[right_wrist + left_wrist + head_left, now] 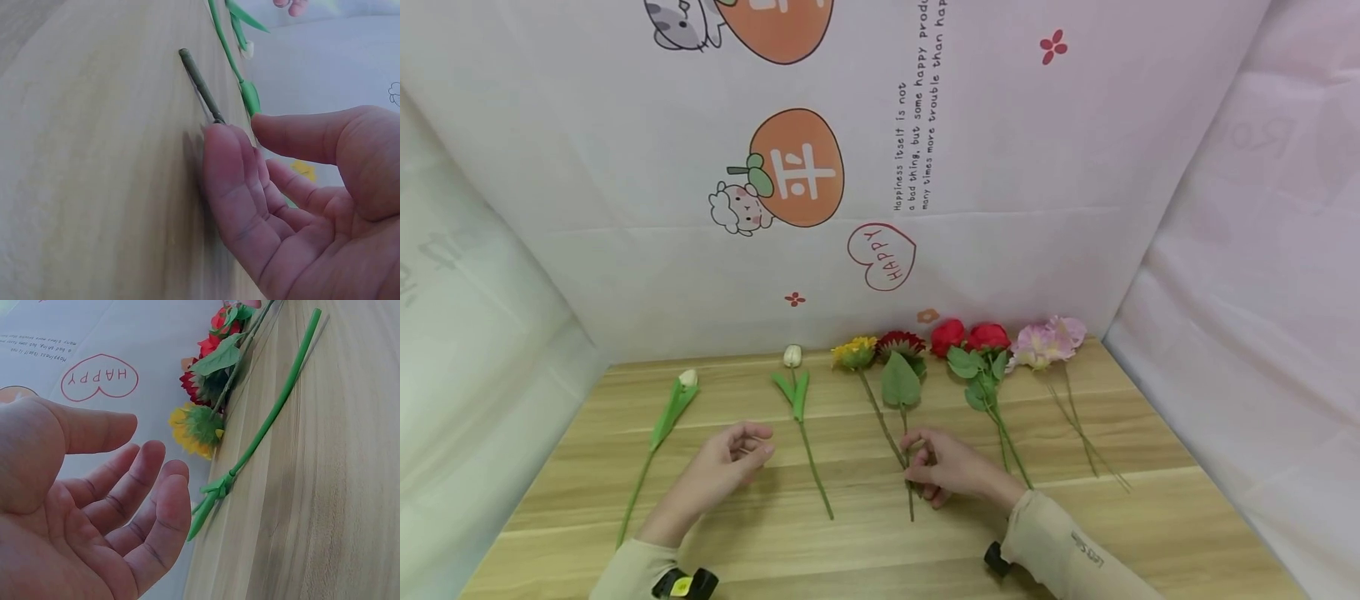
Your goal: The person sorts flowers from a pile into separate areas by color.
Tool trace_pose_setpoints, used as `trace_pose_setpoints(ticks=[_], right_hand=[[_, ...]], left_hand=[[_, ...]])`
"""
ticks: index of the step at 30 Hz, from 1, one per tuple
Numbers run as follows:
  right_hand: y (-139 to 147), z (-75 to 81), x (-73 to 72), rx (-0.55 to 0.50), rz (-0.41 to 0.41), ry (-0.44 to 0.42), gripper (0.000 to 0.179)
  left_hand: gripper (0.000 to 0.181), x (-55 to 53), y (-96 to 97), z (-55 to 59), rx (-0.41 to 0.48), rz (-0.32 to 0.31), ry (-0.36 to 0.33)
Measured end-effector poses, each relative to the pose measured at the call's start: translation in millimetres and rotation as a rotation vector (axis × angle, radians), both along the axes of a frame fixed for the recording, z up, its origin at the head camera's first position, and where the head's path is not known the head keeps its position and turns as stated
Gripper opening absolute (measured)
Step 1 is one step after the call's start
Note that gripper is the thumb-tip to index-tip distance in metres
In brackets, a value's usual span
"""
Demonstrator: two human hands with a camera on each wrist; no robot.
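Loosely bent, my left hand hovers over the table between two white tulips, holding nothing. One tulip lies to its left and the other tulip to its right, both with green leaves and long stems. My right hand is at the lower stems of a dark red flower and a yellow sunflower-like bloom, which cross there. In the right wrist view a stem end shows just beyond its fingertips, which hide the rest. Its thumb stays apart from the bent fingers.
Right of that hand lie red flowers with green leaves, then pink-purple blossoms on thin crossed stems. The flower heads line the back edge of the wooden table. A printed white cloth hangs behind.
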State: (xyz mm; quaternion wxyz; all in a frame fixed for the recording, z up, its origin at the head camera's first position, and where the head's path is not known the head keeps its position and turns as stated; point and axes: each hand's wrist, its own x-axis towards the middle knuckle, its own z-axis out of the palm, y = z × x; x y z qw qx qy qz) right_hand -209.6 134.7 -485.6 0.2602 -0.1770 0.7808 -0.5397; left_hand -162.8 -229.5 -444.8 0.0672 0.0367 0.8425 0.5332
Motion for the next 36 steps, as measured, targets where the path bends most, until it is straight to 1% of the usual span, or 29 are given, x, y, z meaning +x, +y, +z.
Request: trace_pose_setpoints(ticks=[7,13,15,19,22,27,31,36], right_hand=[[2,4.8,-0.9,-0.005,0.001,0.006,0.039],[2,9.3,0.5,-0.005,0.007,0.002,0.038],[3,10.4,0.8,-0.006,0.01,0.004,0.038],[3,12.8,1.9,-0.01,0.02,0.012,0.039],[3,14.4,2.8,-0.013,0.03,0.02,0.04],[3,17.0,3.9,-0.011,0.037,0.026,0.039],[4,18.3,4.2,-0.007,0.039,0.027,0.038],[4,20.1,5.5,-0.009,0.047,0.022,0.036]], left_hand=[[0.038,1.2,-5.1,0.4,-0.014,-0.004,-0.006],[0.034,4.2,-14.2,8.1,-0.036,0.007,0.002],[0.037,5.3,-19.0,11.5,-0.052,-0.001,0.01],[0.04,6.5,-30.7,16.5,-0.092,0.014,0.018],[0.04,6.8,-40.0,17.3,-0.124,0.029,0.03],[0.037,6.3,-53.5,15.0,-0.147,0.028,0.065],[0.041,4.8,-63.9,11.8,-0.213,0.048,0.093],[0.048,3.2,-80.5,6.2,-0.365,0.075,0.117]])
